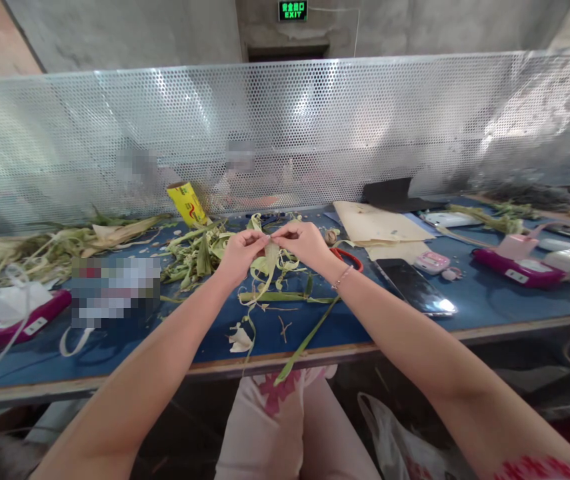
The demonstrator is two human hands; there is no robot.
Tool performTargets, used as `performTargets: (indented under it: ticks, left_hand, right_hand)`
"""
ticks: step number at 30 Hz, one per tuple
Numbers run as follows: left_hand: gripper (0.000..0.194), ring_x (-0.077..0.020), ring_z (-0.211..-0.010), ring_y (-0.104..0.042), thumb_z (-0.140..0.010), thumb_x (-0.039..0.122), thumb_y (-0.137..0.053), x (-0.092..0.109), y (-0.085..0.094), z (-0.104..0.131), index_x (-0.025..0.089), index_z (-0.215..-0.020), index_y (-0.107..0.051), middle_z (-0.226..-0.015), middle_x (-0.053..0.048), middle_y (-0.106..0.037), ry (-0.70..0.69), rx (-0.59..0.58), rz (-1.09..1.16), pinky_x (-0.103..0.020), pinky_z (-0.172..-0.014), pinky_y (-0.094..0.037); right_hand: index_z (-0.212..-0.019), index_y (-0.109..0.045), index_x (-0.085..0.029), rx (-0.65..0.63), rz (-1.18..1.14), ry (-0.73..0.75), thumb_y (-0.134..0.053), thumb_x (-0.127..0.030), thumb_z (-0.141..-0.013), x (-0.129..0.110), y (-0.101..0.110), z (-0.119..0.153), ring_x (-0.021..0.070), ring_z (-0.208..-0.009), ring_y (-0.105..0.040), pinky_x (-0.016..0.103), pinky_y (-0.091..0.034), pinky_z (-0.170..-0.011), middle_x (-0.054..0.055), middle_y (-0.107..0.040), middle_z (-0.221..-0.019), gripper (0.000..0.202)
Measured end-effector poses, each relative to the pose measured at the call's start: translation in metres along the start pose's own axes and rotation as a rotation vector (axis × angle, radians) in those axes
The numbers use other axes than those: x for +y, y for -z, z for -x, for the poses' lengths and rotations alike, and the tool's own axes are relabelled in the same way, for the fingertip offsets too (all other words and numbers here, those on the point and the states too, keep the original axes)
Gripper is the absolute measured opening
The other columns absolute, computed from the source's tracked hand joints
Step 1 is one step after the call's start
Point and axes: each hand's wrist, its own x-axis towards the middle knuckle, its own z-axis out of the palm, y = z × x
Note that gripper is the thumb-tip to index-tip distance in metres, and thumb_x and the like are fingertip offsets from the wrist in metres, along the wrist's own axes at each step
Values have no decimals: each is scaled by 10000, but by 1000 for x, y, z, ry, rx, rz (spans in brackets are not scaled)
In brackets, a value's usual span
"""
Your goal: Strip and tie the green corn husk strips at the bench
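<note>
Both hands meet over the middle of the blue table (329, 327), fingertips nearly touching. My left hand (243, 253) is closed in a pinch on a pale green leaf strip (271, 259). From the right, my right hand (303, 241) pinches the top of the same strip, which hangs down and curls below the fingers. A heap of green leaf pieces (197, 257) lies beside my left hand. Under the hands a flat green stalk (279, 297) rests on the table, and a long green blade (305, 343) hangs over the front edge.
Red-handled scissors (349, 259), a black phone (412, 287) and brown paper (377, 223) lie to the right. Purple power strips (519, 268) with cables sit at both sides. A yellow box (188, 205) stands before a perforated metal screen (285, 127).
</note>
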Motion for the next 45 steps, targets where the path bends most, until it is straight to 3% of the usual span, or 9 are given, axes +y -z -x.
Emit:
performTargets:
  ticks: [7,15,21,29,38,45]
  left_hand:
    - [248,-54,-494,-495,-501,276,-733,0,-1,0,131,-646,-595,-548,18,-569,50,-10,67,-207,-519,-424]
    - [245,-63,-498,-517,-564,321,-698,-4,-1,-3,126,-669,-591,-538,15,-575,2,4,90,-205,-522,-427]
    - [216,-46,-463,-472,-573,297,-694,-4,-5,-1,147,-660,-566,-523,41,-546,-16,21,98,-196,-498,-409]
    - [225,-52,-477,-513,-506,222,-739,0,-2,1,137,-611,-559,-520,37,-562,172,-10,242,-196,-510,-428]
    - [219,-74,-496,-557,-504,204,-751,2,-1,-1,127,-615,-579,-521,10,-602,76,-51,281,-204,-536,-448]
    - [234,-73,-523,-576,-479,184,-764,-1,0,-2,117,-618,-589,-547,1,-622,66,-45,289,-187,-551,-462]
  right_hand:
    - [-656,-642,-164,39,87,47,-596,-227,-657,-4,0,2,108,-608,-545,245,-438,-587,29,-633,-681,78]
    - [-720,-636,-166,-21,-58,-13,-578,-314,-693,-2,-2,1,121,-602,-579,255,-458,-587,28,-635,-640,162]
    - [-707,-649,-168,50,78,47,-576,-231,-688,-3,-4,3,118,-621,-573,255,-455,-610,31,-644,-688,98]
    - [-631,-649,-167,56,180,163,-572,-158,-675,-6,0,4,118,-657,-562,250,-444,-636,33,-632,-706,89]
    - [-695,-625,-154,-36,21,4,-514,-322,-744,-5,0,2,109,-575,-568,242,-450,-586,17,-621,-611,207]
    - [-733,-641,-153,-4,34,4,-554,-235,-696,-8,0,3,106,-598,-581,229,-454,-593,17,-637,-645,125]
